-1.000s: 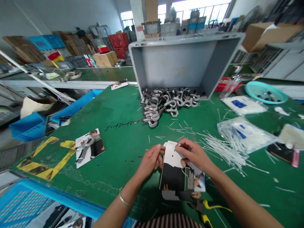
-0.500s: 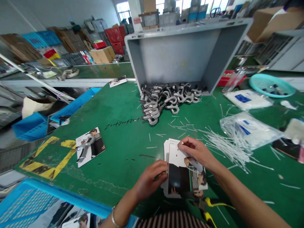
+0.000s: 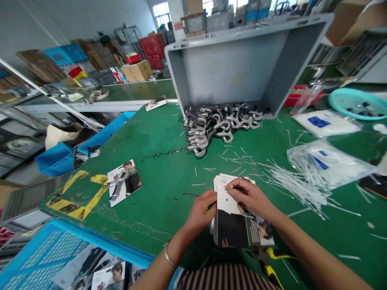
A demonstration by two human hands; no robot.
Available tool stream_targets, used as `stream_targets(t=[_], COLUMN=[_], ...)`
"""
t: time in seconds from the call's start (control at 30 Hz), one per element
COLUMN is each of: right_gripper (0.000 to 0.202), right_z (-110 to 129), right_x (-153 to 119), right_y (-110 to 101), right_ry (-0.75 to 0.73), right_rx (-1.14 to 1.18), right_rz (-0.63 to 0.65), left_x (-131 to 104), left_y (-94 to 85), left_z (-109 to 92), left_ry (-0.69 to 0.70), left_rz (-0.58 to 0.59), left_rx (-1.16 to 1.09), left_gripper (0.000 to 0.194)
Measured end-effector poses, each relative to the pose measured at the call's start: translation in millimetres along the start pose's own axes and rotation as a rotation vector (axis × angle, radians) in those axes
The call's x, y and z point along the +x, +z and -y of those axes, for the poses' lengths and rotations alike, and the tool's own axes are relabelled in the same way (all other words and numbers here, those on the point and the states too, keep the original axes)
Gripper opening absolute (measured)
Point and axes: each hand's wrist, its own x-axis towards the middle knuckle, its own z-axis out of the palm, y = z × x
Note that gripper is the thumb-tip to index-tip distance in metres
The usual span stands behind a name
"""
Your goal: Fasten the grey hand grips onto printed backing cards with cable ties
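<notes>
A stack of printed cardboard cards (image 3: 232, 229) lies at the table's near edge. My left hand (image 3: 201, 213) grips the top card by its left edge, the fingertips partly hidden behind it. Above the card's small punched hole, my right hand (image 3: 250, 197) is closed in a pinch on a thin white cable tie (image 3: 248, 216). The tie's tail trails across the card, and its other end is largely covered by my fingers. Yellow-and-black-handled pliers (image 3: 272, 262) lie just below the stack. Loose white cable ties (image 3: 296, 185) are spread right of my right hand.
A grey crate (image 3: 223, 68) stands tipped on its side, with metal hand grips (image 3: 211, 125) spilling from it. At left lies a card with a hand grip (image 3: 123, 183). A blue basket (image 3: 39, 249) holds carded pieces. Bags of ties (image 3: 329, 161) lie at right.
The camera view has shifted, so the table appears further right. My right fingers stay near the top of the card. My left hand remains at its left edge.
</notes>
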Motion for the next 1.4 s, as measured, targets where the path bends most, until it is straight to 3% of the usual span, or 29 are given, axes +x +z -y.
stream_targets(t=[0.13,0.37,0.57,0.77,1.0,1.23,1.4], right_gripper=[0.022,0.021,0.024,0.022,0.023,0.024,0.025], right_z=[-5.2,-1.0,-7.1,-4.3,-2.9,-8.4,-7.1], right_x=[-1.6,-1.4,-3.1,-1.9,-6.7,-4.0,-6.1], right_y=[-3.0,0.2,-1.0,2.8,0.4,1.7,0.9], right_ry=[-0.032,-0.029,0.004,-0.037,-0.026,-0.022,0.042], right_rx=[-0.011,0.043,0.058,0.032,-0.011,0.060,0.114], right_rz=[0.038,0.056,0.033,0.113,0.093,0.110,0.094], left_x=[-9.0,-2.9,-14.9,-9.3,-13.5,-15.2,-9.0], left_y=[0.0,6.8,0.1,2.9,-1.8,1.1,4.8], left_z=[3.9,2.8,6.1,1.8,2.9,3.3,-1.4], left_ry=[0.013,-0.015,-0.031,-0.082,-0.021,-0.099,-0.088], left_rz=[0.020,0.041,0.007,-0.031,0.126,0.010,0.023], left_rx=[-0.009,-0.041,-0.122,-0.059,-0.078,-0.089,-0.109], left_gripper=[0.026,0.025,0.023,0.022,0.024,0.021,0.023])
